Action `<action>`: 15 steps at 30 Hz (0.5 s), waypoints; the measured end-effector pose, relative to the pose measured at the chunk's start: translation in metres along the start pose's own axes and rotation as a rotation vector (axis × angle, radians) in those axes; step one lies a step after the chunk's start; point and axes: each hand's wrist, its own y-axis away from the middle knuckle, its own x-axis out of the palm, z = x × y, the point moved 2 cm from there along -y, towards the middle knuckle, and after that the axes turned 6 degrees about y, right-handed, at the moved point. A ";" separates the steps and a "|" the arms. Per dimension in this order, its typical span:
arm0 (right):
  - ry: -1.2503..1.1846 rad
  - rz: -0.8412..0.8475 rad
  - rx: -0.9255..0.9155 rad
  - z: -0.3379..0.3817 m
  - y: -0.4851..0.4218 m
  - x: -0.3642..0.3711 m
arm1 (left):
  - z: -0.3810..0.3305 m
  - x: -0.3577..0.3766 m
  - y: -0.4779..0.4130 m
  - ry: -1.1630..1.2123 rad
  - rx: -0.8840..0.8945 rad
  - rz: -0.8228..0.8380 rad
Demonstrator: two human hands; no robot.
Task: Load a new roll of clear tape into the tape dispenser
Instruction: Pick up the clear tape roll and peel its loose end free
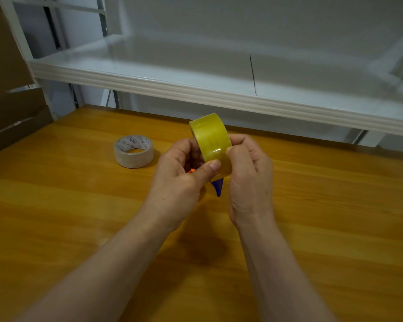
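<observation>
Two hands on one roll (211,141): yellowish clear tape, held on edge above the table (79,217), tilted a little with its top leaning away and left. Left hand (184,177) grasps it from the left, thumb (209,168) pressed flat on the outer tape face near the bottom, other fingers curled behind the left rim, mostly hidden. Right hand (249,173) grasps it from the right, thumb tip (229,150) on the tape face just above the left thumb, remaining fingers wrapped around the far right side. Glossy spot on the tape sits between the two thumbs; can't tell if that is the loose end. Dispenser (218,185) is mostly hidden: only a blue pointed piece shows just below the roll, between the heels of both hands, plus a small orange bit (191,170) under the left fingers. Can't tell whether the roll is seated on it or only held against it. Second roll (133,151), pale with printed core, lies flat on the table, left of the left fingers and well apart from them, touched by nothing. White shelf (196,89) runs across beyond the fingertips. Cardboard (9,89) stands at far left.
</observation>
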 end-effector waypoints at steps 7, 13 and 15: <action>-0.027 -0.012 0.001 -0.001 0.000 -0.002 | -0.001 0.001 0.000 -0.023 0.016 0.003; -0.020 -0.047 0.013 -0.004 -0.001 -0.002 | 0.000 0.002 0.002 -0.009 -0.007 0.008; -0.012 -0.050 0.012 -0.004 -0.001 -0.002 | 0.000 0.002 0.002 -0.007 -0.010 0.005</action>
